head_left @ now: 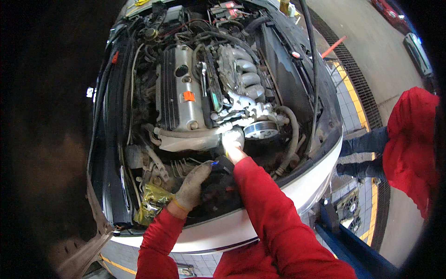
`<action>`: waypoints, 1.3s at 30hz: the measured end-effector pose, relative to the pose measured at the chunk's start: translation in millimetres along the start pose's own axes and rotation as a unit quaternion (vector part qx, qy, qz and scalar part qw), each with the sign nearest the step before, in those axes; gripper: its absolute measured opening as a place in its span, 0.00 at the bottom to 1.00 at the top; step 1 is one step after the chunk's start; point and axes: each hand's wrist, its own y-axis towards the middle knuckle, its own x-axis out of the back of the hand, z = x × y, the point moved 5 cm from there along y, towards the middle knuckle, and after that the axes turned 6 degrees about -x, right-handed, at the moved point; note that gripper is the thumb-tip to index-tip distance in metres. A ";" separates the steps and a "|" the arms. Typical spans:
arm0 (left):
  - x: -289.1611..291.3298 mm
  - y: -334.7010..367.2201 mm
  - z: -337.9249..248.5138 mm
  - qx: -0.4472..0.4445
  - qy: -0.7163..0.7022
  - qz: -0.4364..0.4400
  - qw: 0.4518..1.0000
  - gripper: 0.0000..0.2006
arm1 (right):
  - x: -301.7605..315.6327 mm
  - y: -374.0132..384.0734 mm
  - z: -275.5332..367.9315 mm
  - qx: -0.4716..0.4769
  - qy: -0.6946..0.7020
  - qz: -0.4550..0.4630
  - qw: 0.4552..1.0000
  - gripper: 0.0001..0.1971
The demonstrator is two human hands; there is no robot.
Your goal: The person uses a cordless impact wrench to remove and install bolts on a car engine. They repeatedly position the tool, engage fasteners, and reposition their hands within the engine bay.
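Note:
Both of my hands wear pale work gloves and reach into the front of a car's engine bay. My left hand [193, 186] is curled in the lower gap, beside a small blue-tipped piece [214, 163]; whatever its fingers hold is hidden. Further in, my right hand [233, 138] reaches down between the engine's front cover [190, 142] and a ribbed pulley [261, 130]. Bright light washes it out, and its fingertips are out of sight. A grey hose [193, 132] crosses just above that cover. A crumpled yellow plastic bag [153, 202] lies left of my left wrist.
A ratchet wrench [203, 76] rests on the engine beside the valve cover [169, 88], which carries an orange tag [188, 96]. A thick hose [293, 135] curves down at the right. The white bumper [292, 200] runs in front of me. Another person in red [411, 149] stands to the right.

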 end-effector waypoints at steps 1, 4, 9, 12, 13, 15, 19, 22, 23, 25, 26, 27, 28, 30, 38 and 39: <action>0.5 0.3 3.9 0.009 -0.007 -0.015 1.000 0.37 | 2.3 -0.3 1.8 0.020 0.029 0.010 0.999 0.19; 0.9 -0.4 -0.1 -0.059 0.063 0.008 0.996 0.38 | 10.0 -1.0 4.3 0.060 0.042 0.003 0.997 0.18; -5.2 -5.0 -35.5 -0.277 0.353 0.022 0.893 0.40 | 1.7 4.7 1.2 -0.039 -0.039 0.080 0.995 0.17; -5.7 -1.6 -42.8 -0.262 0.338 0.038 0.903 0.39 | 7.9 1.9 5.2 -0.031 -0.020 0.044 0.998 0.17; -6.3 -1.7 -44.6 -0.263 0.346 0.040 0.900 0.39 | 12.5 1.6 10.0 0.020 -0.055 0.025 0.998 0.16; -7.9 -3.0 -46.8 -0.280 0.375 0.041 0.883 0.37 | 21.1 -0.6 19.5 0.093 -0.081 -0.008 0.992 0.16; -8.6 -6.7 -44.3 -0.292 0.402 0.028 0.868 0.37 | 21.3 -1.0 16.4 0.015 -0.110 0.117 0.987 0.17; -1.0 -2.0 -25.8 -0.139 0.253 0.016 0.957 0.39 | 22.9 3.1 15.8 -0.029 -0.086 0.104 0.990 0.19; -2.6 -1.7 -23.3 -0.139 0.260 0.038 0.955 0.39 | 21.6 4.2 15.1 -0.023 -0.110 0.104 0.988 0.18; -3.1 -3.5 -28.0 -0.226 0.300 0.018 0.927 0.40 | 19.9 6.0 16.4 0.019 -0.091 0.083 0.992 0.18; -5.6 -8.0 -33.4 -0.299 0.358 0.007 0.885 0.40 | 16.4 6.5 13.8 0.005 -0.078 0.100 0.992 0.16; -4.8 -6.9 -30.5 -0.274 0.331 0.002 0.903 0.40 | 14.4 6.6 9.9 -0.014 -0.071 0.113 0.991 0.16; -1.0 -4.7 -22.3 -0.184 0.261 0.002 0.948 0.40 | 16.5 8.2 14.3 0.028 -0.063 0.074 0.995 0.18; -0.3 -3.4 -11.5 -0.071 0.149 0.010 0.986 0.37 | 10.6 8.6 14.9 0.034 -0.118 0.115 0.986 0.17; -5.7 -14.0 -44.4 -0.309 0.428 0.017 0.849 0.39 | 10.5 -7.5 -8.1 -0.133 -0.021 0.076 0.988 0.17; -6.1 -14.8 -45.9 -0.322 0.424 0.016 0.846 0.40 | 4.9 -10.2 -6.2 -0.042 -0.102 0.086 0.990 0.15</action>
